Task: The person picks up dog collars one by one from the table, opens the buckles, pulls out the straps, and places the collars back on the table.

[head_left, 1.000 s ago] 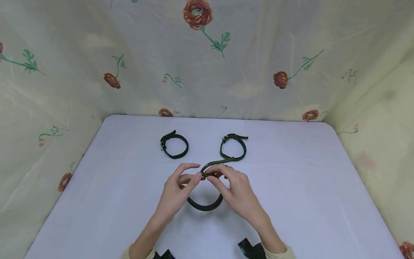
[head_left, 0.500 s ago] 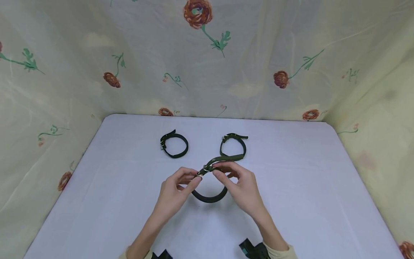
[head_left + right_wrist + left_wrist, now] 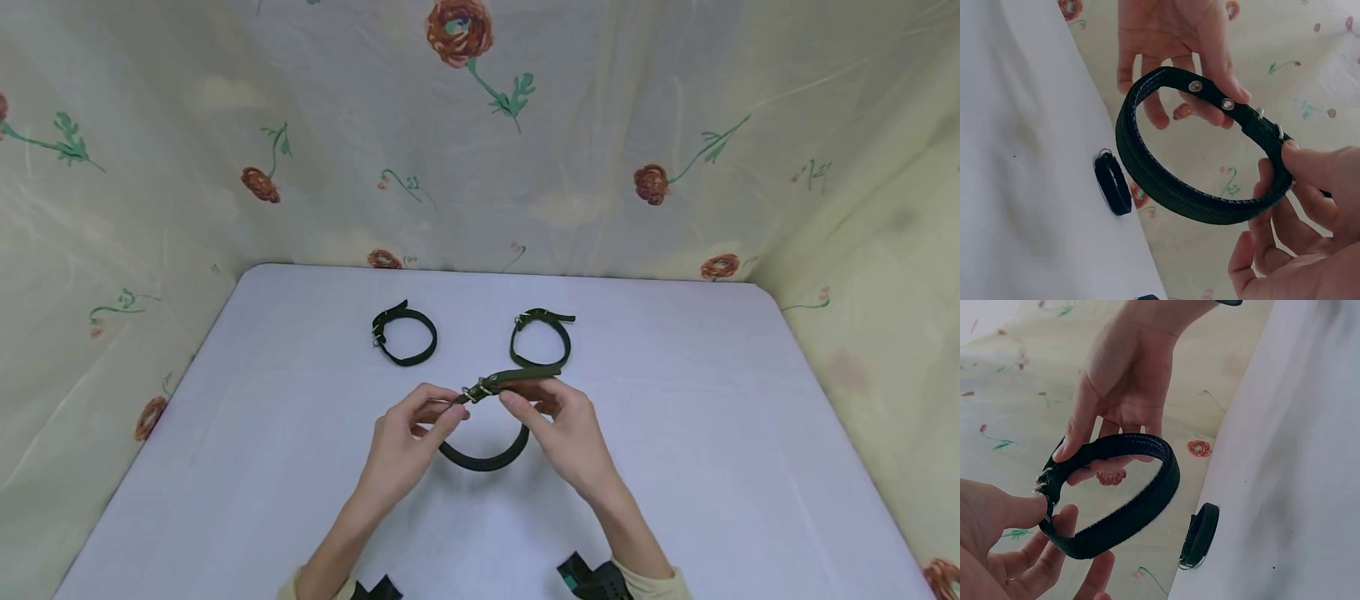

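A dark green pet collar (image 3: pixel 483 463), buckled into a loop, is held up in front of the person by both hands. My left hand (image 3: pixel 411 437) pinches it beside the metal buckle (image 3: pixel 476 392), thumb on the strap. On the buckle's other side, my right hand (image 3: pixel 561 429) pinches the band between thumb and fingers. The free strap end (image 3: pixel 538 374) juts out to the right over the right hand's fingers. In the right wrist view, metal eyelets (image 3: pixel 1195 86) show on the collar near the left thumb.
Two similar buckled collars lie farther back on the white table, one to the left (image 3: pixel 429 343) and one to the right (image 3: pixel 566 340). Flowered cloth (image 3: pixel 577 208) hangs around the table (image 3: pixel 712 400) at the back and sides.
The collar's strap tail has swung from the upper side toward the right and now lies flatter over the right hand. The right hand has shifted slightly right, exposing the buckle between the hands.
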Tool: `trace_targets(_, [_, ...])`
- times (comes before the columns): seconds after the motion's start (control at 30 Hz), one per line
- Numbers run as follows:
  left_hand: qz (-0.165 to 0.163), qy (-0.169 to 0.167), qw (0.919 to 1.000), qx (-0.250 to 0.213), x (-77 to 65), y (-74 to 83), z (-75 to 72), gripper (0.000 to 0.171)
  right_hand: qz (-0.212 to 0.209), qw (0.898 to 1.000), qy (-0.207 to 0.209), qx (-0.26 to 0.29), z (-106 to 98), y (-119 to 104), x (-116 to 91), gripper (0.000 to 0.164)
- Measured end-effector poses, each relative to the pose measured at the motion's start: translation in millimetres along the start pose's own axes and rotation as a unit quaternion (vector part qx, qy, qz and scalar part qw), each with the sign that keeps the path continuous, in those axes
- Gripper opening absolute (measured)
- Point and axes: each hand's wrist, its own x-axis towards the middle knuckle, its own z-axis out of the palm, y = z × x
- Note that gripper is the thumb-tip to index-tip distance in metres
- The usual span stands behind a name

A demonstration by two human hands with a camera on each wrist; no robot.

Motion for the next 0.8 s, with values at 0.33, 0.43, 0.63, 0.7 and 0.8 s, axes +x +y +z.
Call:
trace_targets(0.33, [-0.019,-0.018,0.9995,-0.018,-2.0,-3.2,-0.8,0.015,0.008,0.998,0.016,0.06,-9.2,0.4,1.8,0.025])
trace_targets(0.43, [-0.019,-0.021,0.9995,-0.016,-1.8,-2.5,-1.1,0.016,0.007,0.998,0.015,0.06,-8.8,0.1,1.7,0.026])
trace_targets(0.63, [-0.017,-0.024,0.9994,-0.015,-0.3,-0.7,-0.9,0.02,0.004,0.998,0.007,0.056,-6.7,-0.2,2.0,0.024])
trace_targets(0.7, [-0.016,-0.026,0.9994,-0.014,0.5,0.1,-0.5,0.02,-0.001,0.999,-0.001,0.045,-4.7,0.0,2.0,0.022])
trace_targets(0.8, [-0.009,-0.021,0.9997,-0.011,1.4,2.2,0.2,0.02,-0.01,1.0,-0.013,0.021,-0.6,0.0,1.8,0.021])
